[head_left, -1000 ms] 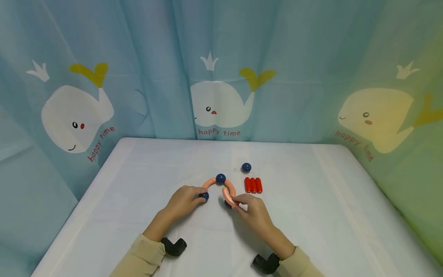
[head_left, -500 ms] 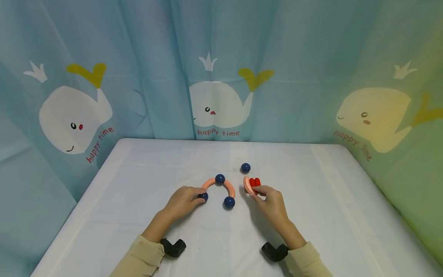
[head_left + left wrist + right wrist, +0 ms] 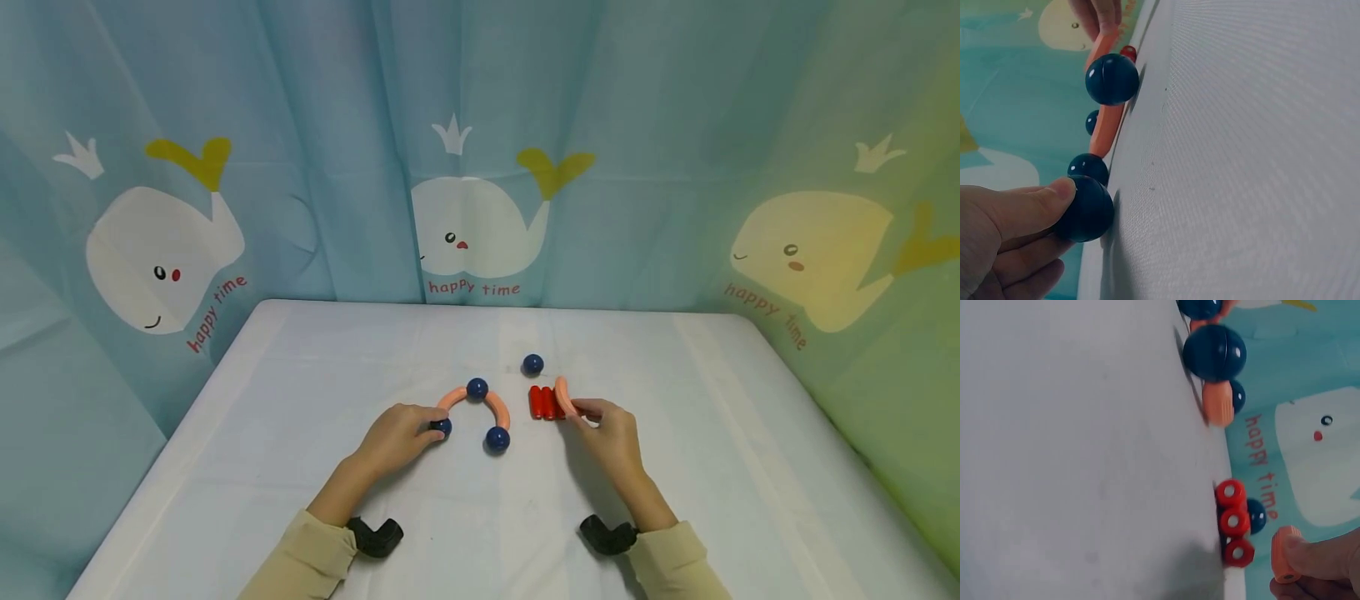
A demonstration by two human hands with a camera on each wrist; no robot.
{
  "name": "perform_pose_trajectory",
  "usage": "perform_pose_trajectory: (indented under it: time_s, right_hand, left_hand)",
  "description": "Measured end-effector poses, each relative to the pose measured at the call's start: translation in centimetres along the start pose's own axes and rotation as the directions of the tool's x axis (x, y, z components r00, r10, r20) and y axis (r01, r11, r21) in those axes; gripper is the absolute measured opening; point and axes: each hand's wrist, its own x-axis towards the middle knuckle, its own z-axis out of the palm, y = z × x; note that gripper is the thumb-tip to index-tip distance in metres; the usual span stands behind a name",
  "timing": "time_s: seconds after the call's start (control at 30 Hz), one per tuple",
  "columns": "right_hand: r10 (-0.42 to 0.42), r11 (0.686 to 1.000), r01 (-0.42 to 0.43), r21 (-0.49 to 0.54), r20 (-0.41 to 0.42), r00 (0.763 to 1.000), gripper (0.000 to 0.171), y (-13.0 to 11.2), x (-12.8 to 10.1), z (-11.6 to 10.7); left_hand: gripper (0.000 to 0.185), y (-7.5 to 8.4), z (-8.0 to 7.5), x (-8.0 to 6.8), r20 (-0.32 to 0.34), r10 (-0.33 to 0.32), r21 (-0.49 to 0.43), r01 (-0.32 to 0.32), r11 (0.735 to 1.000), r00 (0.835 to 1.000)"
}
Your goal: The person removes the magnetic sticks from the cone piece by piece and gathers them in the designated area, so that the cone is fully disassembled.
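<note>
My left hand (image 3: 405, 435) pinches a dark blue ball (image 3: 1085, 209) between thumb and fingers. This ball ends an arch of two curved orange rods, the left one (image 3: 452, 397) and the right one (image 3: 498, 408). A second blue ball (image 3: 477, 388) sits at the arch's top and a third blue ball (image 3: 497, 439) at its right end. My right hand (image 3: 611, 433) holds a loose curved orange rod (image 3: 1285, 555) by one end. In the head view it overlaps the rightmost of three short red rods (image 3: 547, 402); the right wrist view shows it apart from them.
A separate blue ball (image 3: 533, 364) lies behind the red rods. Black devices, left (image 3: 377, 537) and right (image 3: 607, 535), are worn at the wrists. Everything is on a white table (image 3: 300, 375), with a whale-print curtain (image 3: 360, 125) along its back and sides.
My right hand has carried the loose orange rod rightward, from over the arch's right end to the right side of the red rods. The left hand has stayed on its ball.
</note>
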Motion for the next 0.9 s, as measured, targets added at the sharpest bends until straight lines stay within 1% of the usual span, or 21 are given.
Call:
perform_pose_trajectory:
  time_s: [0.23, 0.5, 0.77, 0.9]
  right_hand:
    - [0.103, 0.995, -0.103, -0.007, 0.012, 0.995, 0.02, 1.0, 0.2, -0.2]
    - [0.186, 0.982, -0.184, -0.027, 0.051, 0.981, 0.019, 1.8, 0.2, 0.1]
    - [0.161, 0.987, -0.16, -0.028, 0.058, 0.985, 0.02, 1.9, 0.2, 0.5]
    - [0.15, 0.989, -0.149, -0.015, 0.056, 0.987, 0.02, 1.8, 0.2, 0.6]
  left_hand:
    - [0.034, -0.1, 0.1, 0.0, -0.006, -0.002, 0.003, 0.002, 1.0, 1.0]
    - [0.033, 0.0, 0.1, -0.1, -0.012, 0.001, -0.01, -0.001, 1.0, 1.0]
    - [0.034, 0.1, 0.0, -0.1, -0.003, -0.015, 0.007, 0.015, 1.0, 1.0]
    - [0.034, 0.1, 0.0, -0.1, -0.002, -0.003, 0.01, 0.003, 1.0, 1.0]
